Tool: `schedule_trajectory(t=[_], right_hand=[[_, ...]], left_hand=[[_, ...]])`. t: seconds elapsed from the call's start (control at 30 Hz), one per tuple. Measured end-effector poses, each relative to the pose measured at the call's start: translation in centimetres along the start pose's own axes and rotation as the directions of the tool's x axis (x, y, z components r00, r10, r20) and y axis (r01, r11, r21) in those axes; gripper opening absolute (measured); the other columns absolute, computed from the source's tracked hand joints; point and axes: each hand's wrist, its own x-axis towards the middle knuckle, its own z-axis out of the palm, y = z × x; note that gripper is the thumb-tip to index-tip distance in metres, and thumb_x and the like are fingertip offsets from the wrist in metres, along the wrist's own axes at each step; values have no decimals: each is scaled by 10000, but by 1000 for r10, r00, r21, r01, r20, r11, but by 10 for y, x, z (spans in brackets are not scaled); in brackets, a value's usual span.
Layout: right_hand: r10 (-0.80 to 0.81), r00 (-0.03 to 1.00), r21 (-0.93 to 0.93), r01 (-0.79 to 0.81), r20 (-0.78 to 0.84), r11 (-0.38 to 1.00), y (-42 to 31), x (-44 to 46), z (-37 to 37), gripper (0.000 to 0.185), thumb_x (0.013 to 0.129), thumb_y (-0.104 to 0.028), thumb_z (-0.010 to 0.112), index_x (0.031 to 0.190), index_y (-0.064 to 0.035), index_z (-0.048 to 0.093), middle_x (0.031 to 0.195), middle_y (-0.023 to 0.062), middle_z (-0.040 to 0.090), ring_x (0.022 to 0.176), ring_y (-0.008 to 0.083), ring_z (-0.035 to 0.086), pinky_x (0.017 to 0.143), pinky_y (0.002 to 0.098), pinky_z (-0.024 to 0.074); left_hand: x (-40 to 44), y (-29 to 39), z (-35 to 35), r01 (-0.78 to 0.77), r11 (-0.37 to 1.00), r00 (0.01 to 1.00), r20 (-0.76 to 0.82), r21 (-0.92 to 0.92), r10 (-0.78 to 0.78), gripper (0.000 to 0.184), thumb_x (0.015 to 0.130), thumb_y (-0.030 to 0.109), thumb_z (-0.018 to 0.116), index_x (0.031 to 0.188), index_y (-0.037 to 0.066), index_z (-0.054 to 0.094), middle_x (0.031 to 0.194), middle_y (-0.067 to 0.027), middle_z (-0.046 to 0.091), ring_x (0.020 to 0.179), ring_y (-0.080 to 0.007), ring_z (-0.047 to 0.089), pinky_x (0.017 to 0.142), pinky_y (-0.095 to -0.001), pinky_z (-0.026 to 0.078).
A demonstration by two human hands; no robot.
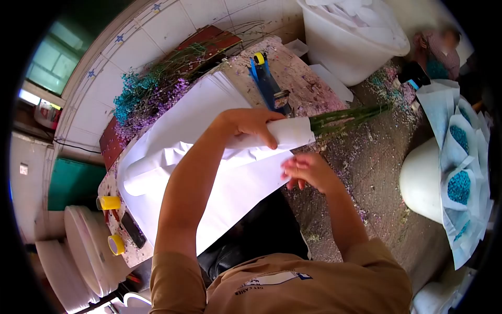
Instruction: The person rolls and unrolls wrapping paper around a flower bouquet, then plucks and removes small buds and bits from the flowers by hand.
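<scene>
My left hand grips the stem end of a flower bundle rolled in white paper, thumb on the near side. Green stems stick out of the roll to the right; the flower heads are hidden inside the paper. Just below the roll's end, my right hand is off the paper, its fingers loosely bent, apart and slightly blurred, with nothing visible in them. Flat white paper sheets lie under the roll. Behind it stands a blue tape dispenser with a yellow roll on top.
Loose teal flowers and purple flowers lie along the table's back. Yellow tape rolls and a phone are at left. Wrapped teal bouquets fill a white bucket at right. A person sits far right.
</scene>
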Motion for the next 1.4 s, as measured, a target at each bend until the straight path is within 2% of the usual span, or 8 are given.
schedule_trajectory(t=[0.17, 0.4, 0.57, 0.8, 0.9, 1.1, 1.3, 1.4], right_hand=[[-568, 751, -145, 554, -338, 819, -43, 30, -14, 141, 891, -144, 708, 951, -18, 728, 824, 68, 734, 671, 146, 663, 630, 287, 517], [-326, 930, -406, 234, -173, 883, -48, 130, -43, 308, 786, -288, 810, 880, -1, 751, 742, 135, 710, 743, 206, 697, 686, 360, 542], [-364, 912, -907, -19, -188, 422, -38, 124, -36, 303, 720, -320, 828, 891, -79, 757, 860, 177, 714, 857, 368, 697, 748, 472, 546], [-258, 937, -890, 316, 237, 329, -73, 0, -14, 418, 664, -386, 836, 898, -55, 735, 857, 161, 715, 866, 354, 692, 699, 465, 540], [-26, 963, -963, 268, 269, -33, -70, -35, 6, 415, 650, -364, 830, 894, -44, 728, 825, 163, 711, 831, 361, 690, 685, 465, 536], [145, 950, -961, 276, 277, 30, -30, -43, 17, 490, 573, -346, 825, 950, -50, 725, 812, 162, 709, 804, 354, 692, 696, 471, 539], [21, 879, -858, 460, 476, 228, -11, 29, 81, 699, 580, -477, 873, 1035, 21, 688, 1000, 221, 704, 933, 375, 679, 822, 457, 528], [111, 869, -853, 437, 482, 284, -31, 65, 139, 758, 574, -472, 910, 1049, 72, 679, 1048, 223, 698, 963, 355, 673, 842, 404, 527]], left_hand=[[12, -5, 16, 83, 985, 987, -151, 153, -60, 793, 618, 74, 831, 1363, 76, 560, 1168, -142, 672, 1050, -251, 626, 906, -381, 504], [9, 9, 25, 188, 933, 942, -325, 305, -84, 738, 594, 92, 838, 1289, 34, 599, 1095, -132, 693, 976, -285, 653, 879, -424, 510], [22, -31, 26, 101, 894, 947, -319, 437, 49, 763, 566, 209, 855, 1260, 6, 610, 1082, -188, 702, 1000, -326, 673, 901, -424, 511], [-19, -20, 112, 248, 601, 722, -559, 760, 408, 928, 725, 164, 718, 1522, 22, 264, 1001, -194, 692, 948, -394, 659, 927, -514, 446], [-40, -10, 156, 242, 562, 736, -528, 791, 425, 870, 758, 79, 650, 1531, 23, 255, 918, -166, 681, 883, -381, 655, 904, -531, 427], [-92, -53, 209, 26, 515, 542, -445, 857, 713, 822, 734, 131, 808, 1453, 24, 425, 1144, -166, 659, 1070, -341, 615, 1018, -478, 391], [-194, -162, 231, -184, 953, 459, -836, 242, 301, 411, 858, 1, 667, 1260, -53, 598, 1148, -161, 683, 1124, -251, 630, 950, -376, 493], [-224, -233, 223, -552, 794, 355, -933, -253, -51, 519, 949, 135, 618, 1399, -57, 444, 1222, -188, 636, 1103, -271, 629, 978, -398, 490]])
